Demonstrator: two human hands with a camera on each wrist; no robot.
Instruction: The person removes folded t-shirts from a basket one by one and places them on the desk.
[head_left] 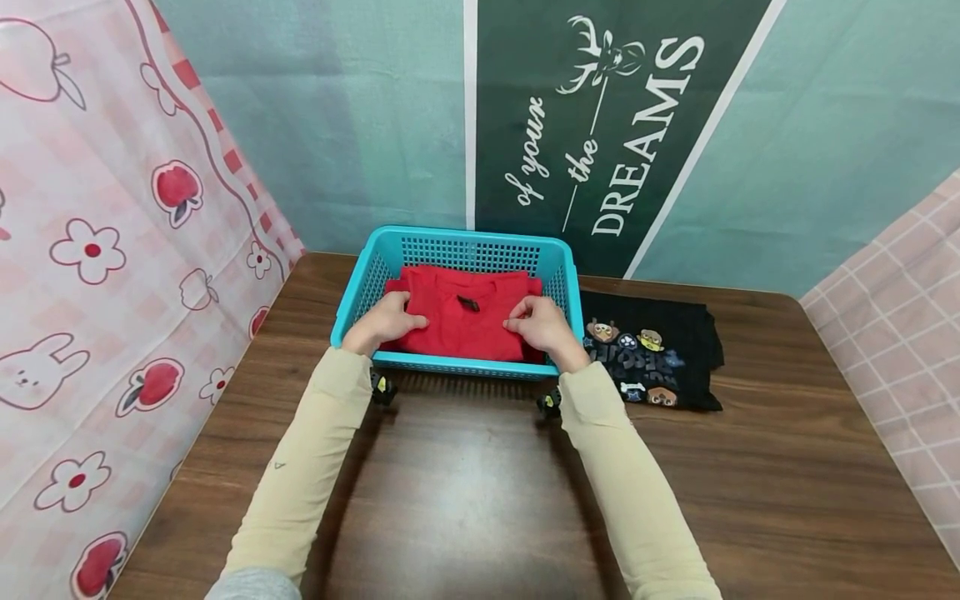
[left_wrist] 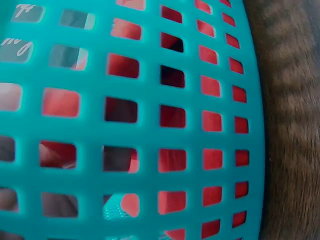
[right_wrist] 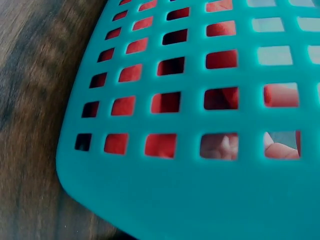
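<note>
A folded red T-shirt (head_left: pixel 461 329) with a dark neck label lies inside a turquoise plastic basket (head_left: pixel 457 364). At its left edge, my left hand (head_left: pixel 386 321) grips the cloth, thumb on top and the other fingers mostly hidden. My right hand (head_left: pixel 546 327) pinches the shirt's right side between thumb and fingers. Both wrists pass over the basket's front rim. Each wrist view is filled by the perforated basket wall (left_wrist: pixel 150 87), with red cloth (right_wrist: pixel 162 145) and parts of the fingers (right_wrist: pixel 280 150) showing through the holes.
Right of the basket, a folded black T-shirt (head_left: pixel 697 358) with cartoon prints lies on the brown wooden table (head_left: pixel 465 483). A green curtain (head_left: pixel 337 125) hangs close behind the basket. Patterned cloths (head_left: pixel 90 317) border the table on both sides.
</note>
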